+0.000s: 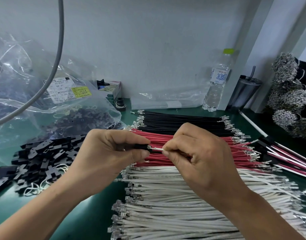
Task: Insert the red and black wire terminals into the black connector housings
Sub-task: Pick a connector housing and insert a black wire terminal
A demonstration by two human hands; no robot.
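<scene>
Left hand (112, 153) gripping black connector housing (142, 146), right hand (199, 153) pinching white wire (157, 149), terminal (149, 147) at housing opening, above red wires (166, 135).

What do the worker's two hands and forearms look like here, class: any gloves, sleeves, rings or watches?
Both the left hand and the right hand are bare, with no gloves, rings or watch in view. The forearms are uncovered as far as the picture shows; no sleeve appears. Fingernails are short and plain.
</scene>
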